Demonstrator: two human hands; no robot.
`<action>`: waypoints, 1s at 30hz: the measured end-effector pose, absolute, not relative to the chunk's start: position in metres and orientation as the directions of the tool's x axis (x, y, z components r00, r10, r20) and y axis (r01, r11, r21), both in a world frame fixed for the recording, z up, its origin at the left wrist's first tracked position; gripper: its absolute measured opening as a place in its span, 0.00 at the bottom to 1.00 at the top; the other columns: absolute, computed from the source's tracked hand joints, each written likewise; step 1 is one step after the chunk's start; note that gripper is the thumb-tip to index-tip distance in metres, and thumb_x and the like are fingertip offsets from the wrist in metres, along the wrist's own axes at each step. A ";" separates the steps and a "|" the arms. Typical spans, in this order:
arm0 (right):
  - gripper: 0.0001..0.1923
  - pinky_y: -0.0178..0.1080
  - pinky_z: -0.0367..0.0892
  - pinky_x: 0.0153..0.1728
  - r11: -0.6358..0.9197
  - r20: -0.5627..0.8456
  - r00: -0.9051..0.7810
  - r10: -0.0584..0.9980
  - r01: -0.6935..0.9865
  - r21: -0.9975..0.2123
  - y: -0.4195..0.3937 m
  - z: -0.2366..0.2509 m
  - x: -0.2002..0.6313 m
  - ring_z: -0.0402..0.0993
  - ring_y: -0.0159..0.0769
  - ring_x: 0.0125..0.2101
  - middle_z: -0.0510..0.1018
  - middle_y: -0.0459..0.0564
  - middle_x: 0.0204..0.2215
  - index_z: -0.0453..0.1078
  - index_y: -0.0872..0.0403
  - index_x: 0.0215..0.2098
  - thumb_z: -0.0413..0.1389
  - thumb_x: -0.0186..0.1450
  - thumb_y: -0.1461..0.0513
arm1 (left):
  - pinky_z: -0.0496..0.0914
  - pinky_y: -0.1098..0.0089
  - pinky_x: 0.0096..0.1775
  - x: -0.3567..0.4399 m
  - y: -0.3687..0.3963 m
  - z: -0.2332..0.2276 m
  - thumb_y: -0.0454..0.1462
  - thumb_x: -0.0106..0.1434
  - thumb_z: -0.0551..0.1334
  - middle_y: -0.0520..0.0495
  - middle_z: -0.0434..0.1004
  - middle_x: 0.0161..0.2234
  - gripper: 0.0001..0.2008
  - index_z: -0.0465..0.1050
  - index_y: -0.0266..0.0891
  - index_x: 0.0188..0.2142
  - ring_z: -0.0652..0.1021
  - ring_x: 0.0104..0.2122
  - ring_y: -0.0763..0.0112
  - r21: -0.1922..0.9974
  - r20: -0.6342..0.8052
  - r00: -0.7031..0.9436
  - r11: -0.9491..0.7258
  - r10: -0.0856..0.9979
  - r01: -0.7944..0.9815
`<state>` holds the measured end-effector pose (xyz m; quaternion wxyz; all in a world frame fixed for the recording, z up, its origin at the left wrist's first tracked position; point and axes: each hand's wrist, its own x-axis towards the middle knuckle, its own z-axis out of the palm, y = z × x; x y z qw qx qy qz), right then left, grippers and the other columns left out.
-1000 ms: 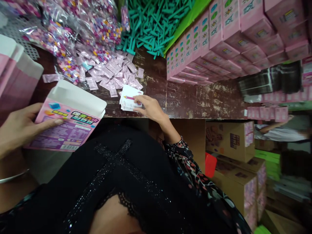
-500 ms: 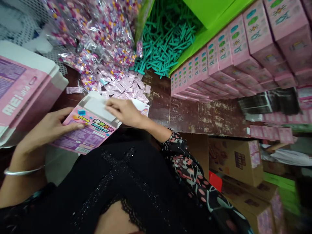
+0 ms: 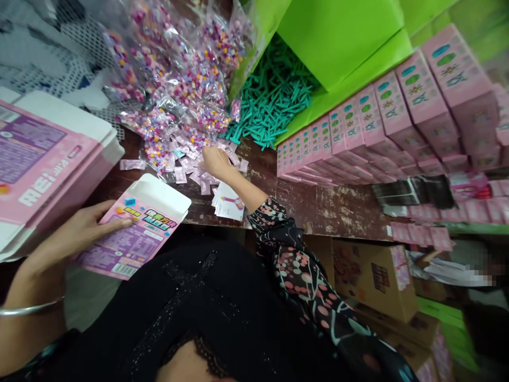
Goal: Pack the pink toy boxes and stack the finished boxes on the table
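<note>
A flat-sided pink and purple carton (image 3: 137, 233) with its white top flaps raised is gripped at its left edge by my left hand (image 3: 89, 225), the thumb lying across the printed front. Over the heap of small pink sachets (image 3: 185, 172) is my right hand (image 3: 216, 162), its fingers curled down among them. Whatever those fingers pinch is hidden from view. Just below my right wrist, a small stack of white printed cards (image 3: 228, 201) lies at the table's edge. Clear bags of colourful beads (image 3: 186, 79) are piled beyond the sachets.
Flattened pink cartons (image 3: 51, 159) are stacked at the left. A green bin (image 3: 342, 42) holds many teal plastic sticks (image 3: 274, 101). Rows of pink boxes (image 3: 382, 116) stand along the right of the worn brown table (image 3: 314, 207). Cardboard boxes (image 3: 374, 276) sit below, near another person's sleeve (image 3: 449, 270).
My right hand has moved from the carton's opening up and right to the sachet heap, uncovering the white cards. My left hand keeps holding the carton. The view has shifted slightly.
</note>
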<state>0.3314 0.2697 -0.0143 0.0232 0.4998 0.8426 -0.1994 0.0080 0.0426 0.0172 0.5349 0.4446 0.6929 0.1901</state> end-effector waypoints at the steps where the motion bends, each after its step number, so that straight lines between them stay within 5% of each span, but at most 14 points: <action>1: 0.10 0.56 0.82 0.68 0.400 -0.279 -0.469 0.838 0.876 -0.270 0.267 -0.012 0.331 0.89 0.61 0.63 0.90 0.69 0.57 0.85 0.59 0.54 0.67 0.77 0.64 | 0.89 0.58 0.42 0.009 0.043 0.018 0.62 0.43 0.82 0.38 0.96 0.50 0.40 0.91 0.41 0.50 0.92 0.47 0.41 0.735 -0.583 -0.050 0.553 0.811 0.392; 7: 0.01 0.39 0.79 0.55 0.431 -0.296 -0.529 0.795 0.837 -0.337 0.278 0.025 0.359 0.88 0.43 0.51 0.91 0.51 0.45 0.83 0.54 0.43 0.67 0.74 0.65 | 0.90 0.57 0.35 0.009 0.046 0.017 0.64 0.37 0.87 0.40 0.97 0.48 0.45 0.91 0.44 0.50 0.94 0.43 0.39 0.721 -0.641 -0.056 0.626 0.765 0.296; 11: 0.10 0.41 0.77 0.57 0.159 -0.183 -0.215 0.959 0.947 -0.279 0.318 0.042 0.403 0.89 0.48 0.54 0.92 0.60 0.51 0.84 0.59 0.54 0.60 0.80 0.66 | 0.90 0.58 0.33 0.005 0.045 0.007 0.61 0.38 0.89 0.40 0.97 0.48 0.43 0.92 0.45 0.51 0.94 0.39 0.42 0.734 -0.645 -0.051 0.637 0.762 0.235; 15: 0.11 0.43 0.78 0.51 -0.112 -0.315 0.038 0.948 0.969 -0.219 0.349 0.035 0.426 0.89 0.49 0.42 0.92 0.66 0.42 0.86 0.65 0.53 0.63 0.81 0.64 | 0.89 0.59 0.31 0.001 0.045 -0.005 0.59 0.36 0.92 0.39 0.97 0.49 0.46 0.93 0.46 0.53 0.94 0.37 0.42 0.702 -0.699 -0.020 0.691 0.715 0.169; 19: 0.13 0.40 0.76 0.46 -0.106 -0.329 0.031 0.944 0.971 -0.212 0.354 0.021 0.431 0.86 0.46 0.39 0.91 0.63 0.38 0.87 0.64 0.47 0.70 0.79 0.59 | 0.90 0.58 0.33 -0.001 0.041 -0.009 0.64 0.38 0.91 0.39 0.97 0.49 0.47 0.93 0.45 0.54 0.95 0.39 0.41 0.737 -0.661 -0.025 0.655 0.750 0.166; 24: 0.15 0.36 0.73 0.41 -0.075 -0.292 0.007 0.956 0.972 -0.222 0.347 0.019 0.454 0.86 0.40 0.36 0.92 0.56 0.38 0.89 0.62 0.53 0.62 0.79 0.61 | 0.89 0.65 0.36 -0.003 0.040 -0.006 0.64 0.41 0.91 0.40 0.97 0.51 0.48 0.92 0.44 0.56 0.94 0.40 0.47 0.746 -0.657 -0.019 0.653 0.754 0.129; 30: 0.23 0.41 0.77 0.53 -0.042 -0.240 0.009 0.971 0.990 -0.135 0.350 0.030 0.475 0.88 0.47 0.50 0.93 0.63 0.55 0.86 0.61 0.68 0.62 0.78 0.63 | 0.89 0.63 0.35 -0.005 0.043 -0.013 0.61 0.41 0.93 0.38 0.97 0.51 0.48 0.91 0.43 0.57 0.94 0.38 0.47 0.713 -0.698 -0.003 0.696 0.716 0.087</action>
